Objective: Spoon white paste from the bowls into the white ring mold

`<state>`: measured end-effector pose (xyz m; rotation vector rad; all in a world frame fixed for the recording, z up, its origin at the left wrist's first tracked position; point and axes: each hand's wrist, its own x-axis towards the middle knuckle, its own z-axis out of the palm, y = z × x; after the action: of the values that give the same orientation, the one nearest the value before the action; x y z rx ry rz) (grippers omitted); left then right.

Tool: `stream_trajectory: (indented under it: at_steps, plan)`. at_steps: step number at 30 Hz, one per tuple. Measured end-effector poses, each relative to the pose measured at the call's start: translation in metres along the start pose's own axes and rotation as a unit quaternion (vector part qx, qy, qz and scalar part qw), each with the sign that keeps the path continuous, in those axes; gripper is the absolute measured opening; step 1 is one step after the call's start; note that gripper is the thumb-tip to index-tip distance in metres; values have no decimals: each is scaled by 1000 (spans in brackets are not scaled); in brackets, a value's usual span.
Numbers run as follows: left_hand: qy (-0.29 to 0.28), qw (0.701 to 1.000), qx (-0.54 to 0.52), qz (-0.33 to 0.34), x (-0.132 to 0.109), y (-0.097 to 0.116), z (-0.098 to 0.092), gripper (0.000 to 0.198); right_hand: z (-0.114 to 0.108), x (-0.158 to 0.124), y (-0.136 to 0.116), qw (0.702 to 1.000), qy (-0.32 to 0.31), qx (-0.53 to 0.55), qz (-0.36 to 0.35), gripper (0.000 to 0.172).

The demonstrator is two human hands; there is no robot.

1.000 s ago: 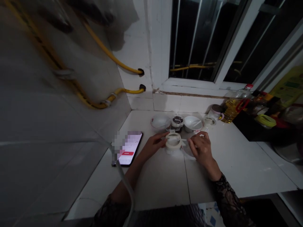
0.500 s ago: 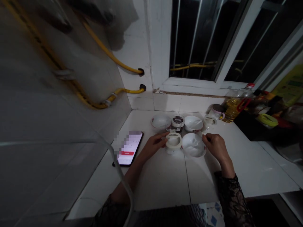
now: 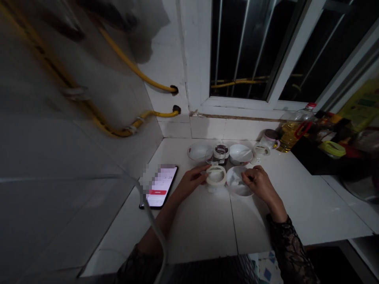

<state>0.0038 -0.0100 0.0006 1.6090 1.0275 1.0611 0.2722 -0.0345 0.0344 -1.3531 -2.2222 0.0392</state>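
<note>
We see a roll of pale masking tape [image 3: 216, 176] on the white tiled desk [image 3: 195, 232], just in front of a jar with a dark lid [image 3: 221, 152]. The roll looks like a wide ring and stands a little tilted. Below it is a small white object [image 3: 211, 189], but the roll covers most of it, so we cannot say what it is. Our left hand [image 3: 192, 182] is half closed, and its fingertips [image 3: 204, 175] touch the left side of the roll. We cannot tell if the hand really grips it. Just to the right of the roll is a white bowl [image 3: 238, 182] with something white inside. Our right hand [image 3: 257, 185] is over the bowl's right part, with the fingers [image 3: 247, 176] bent and close together. They hide what is under them, so we cannot tell if they hold anything. Behind are two more white bowls [image 3: 199, 152], a small glass cup [image 3: 260, 152] and a bottle of cooking oil [image 3: 291, 132]. To the left lies a smartphone [image 3: 160, 186], partly blurred. The light is dim, so small details are hard to make out.
</note>
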Motion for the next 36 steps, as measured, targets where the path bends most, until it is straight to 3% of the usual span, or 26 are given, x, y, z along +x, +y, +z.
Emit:
stream_trajectory:
  at_steps: [9, 18, 23, 30, 36]
  plan:
    - [-2, 1000, -1, 0, 0, -1, 0, 48, -2, -1, 4, 997, 78, 4, 13, 39]
    - [-1, 1000, 4, -8, 0, 0, 1, 48, 13, 2, -3, 996, -1, 86, 0, 40]
    - [3, 1000, 2, -2, 0, 2, 1, 46, 10, 2, -2, 986, 0, 155, 53, 42]
    - [4, 1000, -6, 2, 1, -2, 1, 47, 2, 0, 6, 947, 79, 235, 205, 44]
    - [3, 1000, -7, -4, 1, -1, 0, 47, 1, 2, 8, 922, 96, 260, 269, 45]
